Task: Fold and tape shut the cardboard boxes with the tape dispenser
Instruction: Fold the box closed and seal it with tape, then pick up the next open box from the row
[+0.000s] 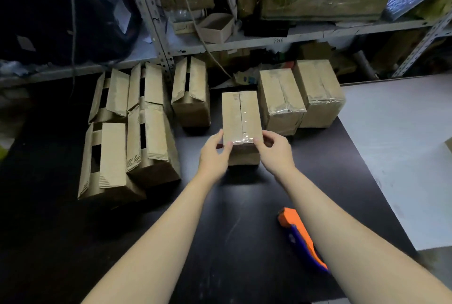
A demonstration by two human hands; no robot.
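Cardboard box (241, 117), taped shut, is gripped at its near end by left hand (213, 155) and right hand (276, 152).

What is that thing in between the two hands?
A cardboard box, its top seam sealed with clear tape. The left hand and right hand hold its near end from either side. The head view shows it.
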